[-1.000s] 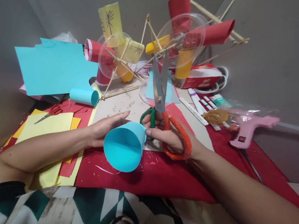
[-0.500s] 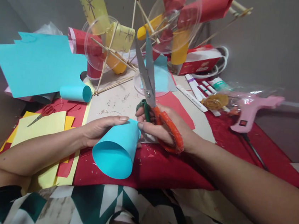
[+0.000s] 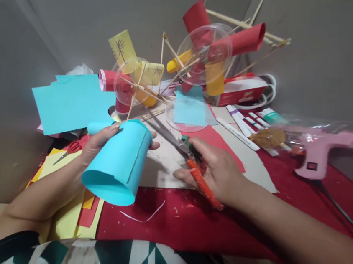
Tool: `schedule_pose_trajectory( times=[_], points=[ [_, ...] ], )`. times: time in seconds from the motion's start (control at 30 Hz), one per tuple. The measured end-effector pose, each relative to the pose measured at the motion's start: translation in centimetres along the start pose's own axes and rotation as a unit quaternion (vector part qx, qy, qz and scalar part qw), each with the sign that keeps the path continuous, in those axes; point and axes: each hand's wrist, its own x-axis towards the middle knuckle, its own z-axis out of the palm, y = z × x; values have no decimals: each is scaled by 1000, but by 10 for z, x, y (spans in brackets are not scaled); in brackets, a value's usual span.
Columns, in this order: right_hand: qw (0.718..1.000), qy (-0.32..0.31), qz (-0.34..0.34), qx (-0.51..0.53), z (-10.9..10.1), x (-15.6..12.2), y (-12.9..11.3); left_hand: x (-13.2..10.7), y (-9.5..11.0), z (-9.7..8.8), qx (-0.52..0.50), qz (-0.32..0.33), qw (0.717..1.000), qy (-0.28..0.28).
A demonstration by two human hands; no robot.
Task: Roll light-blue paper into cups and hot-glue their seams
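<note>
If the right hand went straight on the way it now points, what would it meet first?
Probably the left hand's fingertips, at the edge of the blue paper tube; depth is unclear, so the right hand and its scissors might pass behind.

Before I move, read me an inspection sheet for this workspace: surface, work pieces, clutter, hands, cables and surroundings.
Surface: red cloth with a pale grey flat board on it.
Job's things: light-blue paper tube, seam visible; large metal scissors with orange and green handles.
Clutter: small red-handled scissors on paper sheets at left; pink plastic glue gun at right.
Hands: left hand grips the tube; right hand holds the large scissors.
Cables: black cord leading from the glue gun; white looped cable beside a red-and-white box.
Surroundings: plain grey walls.
</note>
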Motion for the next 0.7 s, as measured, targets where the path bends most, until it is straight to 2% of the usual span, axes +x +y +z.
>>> schedule_pose_trajectory(
  times=[0.13, 0.27, 0.4, 0.5, 0.6, 0.7],
  points=[
    [997, 14, -28, -66, 6, 1, 5, -9, 7, -5, 74, 15, 997, 5],
    [995, -4, -19, -93, 2, 6, 1, -17, 6, 5, 35, -1, 999, 26],
    [993, -36, -2, -110, -2, 9, -3, -18, 0, 12, -13, 35, 998, 51],
    [992, -36, 1, -117, 0, 9, -3, -18, -1, 8, -6, 25, 997, 74],
    [991, -32, 6, -131, 2, 10, -2, -18, -1, 0, 33, 3, 997, 62],
    [989, -31, 3, -145, 1, 10, -2, -16, 0, -4, 28, -8, 999, 45]
  ],
)
